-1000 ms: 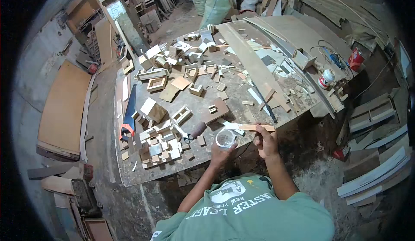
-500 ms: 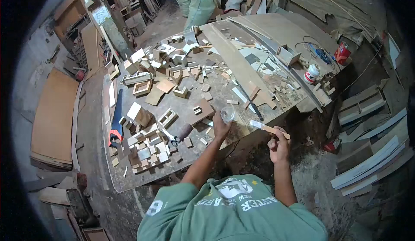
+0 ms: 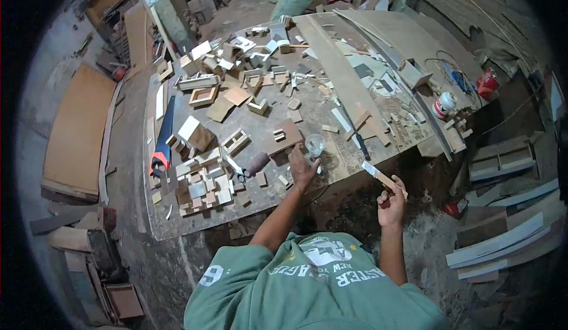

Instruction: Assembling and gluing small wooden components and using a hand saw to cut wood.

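My right hand (image 3: 391, 203) is closed around a thin flat wooden stick (image 3: 387, 180), whose far end carries a white coating. It is held in the air just off the front edge of the workbench. My left hand (image 3: 303, 169) is over the bench with fingers apart, right beside a small clear plastic cup (image 3: 315, 145) standing on the top. Whether the fingertips touch the cup is hard to make out. Left of this hand are a brown board (image 3: 285, 136) with small wood pieces on it, a dark sanding roll (image 3: 258, 163) and scissors (image 3: 239, 171).
Many small wood blocks (image 3: 207, 191) crowd the workbench (image 3: 248, 203). A handsaw (image 3: 163, 137) lies on the left. A long plank (image 3: 337, 63), a dark-handled tool (image 3: 362, 147), a white bottle (image 3: 444, 104) and a red can (image 3: 487, 83) are to the right.
My left hand has come away from around the cup, its fingers now spread beside it. My right hand still grips the stick, tilted more steeply. The whole view has shifted slightly.
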The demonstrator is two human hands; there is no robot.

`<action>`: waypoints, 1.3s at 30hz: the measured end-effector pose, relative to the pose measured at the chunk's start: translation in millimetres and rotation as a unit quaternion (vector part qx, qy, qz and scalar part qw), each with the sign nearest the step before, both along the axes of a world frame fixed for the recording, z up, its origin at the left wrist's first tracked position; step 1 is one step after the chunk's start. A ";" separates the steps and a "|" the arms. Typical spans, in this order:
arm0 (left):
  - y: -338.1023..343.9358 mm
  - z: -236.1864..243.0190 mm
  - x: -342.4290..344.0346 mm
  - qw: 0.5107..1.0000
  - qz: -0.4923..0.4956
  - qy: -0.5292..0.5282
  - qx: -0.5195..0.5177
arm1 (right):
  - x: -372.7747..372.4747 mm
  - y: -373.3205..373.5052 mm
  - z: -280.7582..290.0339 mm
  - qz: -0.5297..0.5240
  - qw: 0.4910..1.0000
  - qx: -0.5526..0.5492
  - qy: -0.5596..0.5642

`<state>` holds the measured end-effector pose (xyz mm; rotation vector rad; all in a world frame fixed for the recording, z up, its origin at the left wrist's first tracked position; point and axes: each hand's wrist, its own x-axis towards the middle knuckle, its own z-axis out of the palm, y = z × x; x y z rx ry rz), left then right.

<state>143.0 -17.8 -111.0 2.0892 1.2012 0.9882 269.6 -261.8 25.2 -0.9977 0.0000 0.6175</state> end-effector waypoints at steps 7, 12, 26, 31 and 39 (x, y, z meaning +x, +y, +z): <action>-27.3 1.6 -88.3 0.996 0.069 -0.031 0.056 | -1.1 30.9 -16.9 0.085 0.994 0.014 0.070; -26.1 -3.7 -141.4 0.985 0.152 -0.012 -0.084 | -13.5 49.5 -26.0 0.112 0.990 0.017 0.079; -22.4 -22.1 -136.3 0.970 0.027 0.241 0.014 | -44.1 52.2 -29.8 0.148 0.984 -0.002 0.098; -20.4 -2.9 -135.5 0.992 -0.039 0.103 -0.054 | -42.9 37.8 -38.9 0.121 0.987 0.027 0.104; -38.3 14.4 -124.2 0.785 -0.189 -0.282 -0.518 | -44.1 42.4 -37.2 0.133 0.983 0.084 0.095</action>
